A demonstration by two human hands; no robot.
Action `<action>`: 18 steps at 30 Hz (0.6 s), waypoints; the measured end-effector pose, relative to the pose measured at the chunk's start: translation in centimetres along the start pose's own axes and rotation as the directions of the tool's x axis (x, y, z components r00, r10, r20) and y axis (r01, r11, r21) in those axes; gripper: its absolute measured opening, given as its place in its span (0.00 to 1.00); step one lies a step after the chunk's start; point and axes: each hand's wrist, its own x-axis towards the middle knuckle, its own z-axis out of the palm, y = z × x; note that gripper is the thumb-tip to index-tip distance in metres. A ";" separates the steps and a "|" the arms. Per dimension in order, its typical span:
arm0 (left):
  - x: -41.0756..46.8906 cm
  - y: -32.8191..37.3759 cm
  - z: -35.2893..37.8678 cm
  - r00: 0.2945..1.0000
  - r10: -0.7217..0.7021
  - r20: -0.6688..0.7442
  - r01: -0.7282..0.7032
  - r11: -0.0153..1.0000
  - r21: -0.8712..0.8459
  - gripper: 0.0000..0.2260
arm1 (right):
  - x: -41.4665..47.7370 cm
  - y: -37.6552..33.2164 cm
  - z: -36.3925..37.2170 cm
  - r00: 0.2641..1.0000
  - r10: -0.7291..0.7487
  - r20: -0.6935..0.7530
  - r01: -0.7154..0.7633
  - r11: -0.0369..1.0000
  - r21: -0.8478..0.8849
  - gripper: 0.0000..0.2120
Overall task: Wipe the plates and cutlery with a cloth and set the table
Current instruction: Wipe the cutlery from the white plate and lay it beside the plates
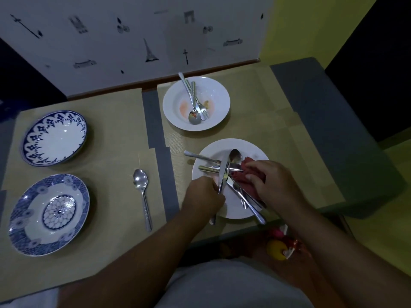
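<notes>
- L hand (203, 196) grips knife (223, 174) by handle, blade raised over plate (255, 150), prob. so cloth can reach it.
- R hand (269, 181) clenches red cloth (246, 172) at blade, just above plate; wiping step, I'd guess.
- Other cutlery piled on plate; pcs overlap, can't count.
- Plates: 4. This one, far plate (213, 90) behind it w/ abt 3 pcs + smears, far-left plate (55, 136), near-left plate (49, 214).
- 1 spoon (142, 192) on mat, left of plate; likely done.

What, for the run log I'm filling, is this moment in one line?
left hand: grips steel table knife | right hand: holds red cloth | round white plate: cutlery piled | stage: wiping
</notes>
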 end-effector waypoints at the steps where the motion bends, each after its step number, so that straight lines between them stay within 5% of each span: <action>1: 0.0 0.0 0.0 1.000 -0.002 0.000 0.002 1.000 0.003 0.08 | 0.0 0.0 0.0 1.000 -0.005 0.002 0.005 1.000 0.000 0.13; 18: -0.5 -1.2 -1.5 0.999 -0.033 0.032 0.038 0.981 -0.188 0.04 | -0.2 -2.1 0.5 1.000 -0.027 -0.012 0.027 1.000 -0.015 0.13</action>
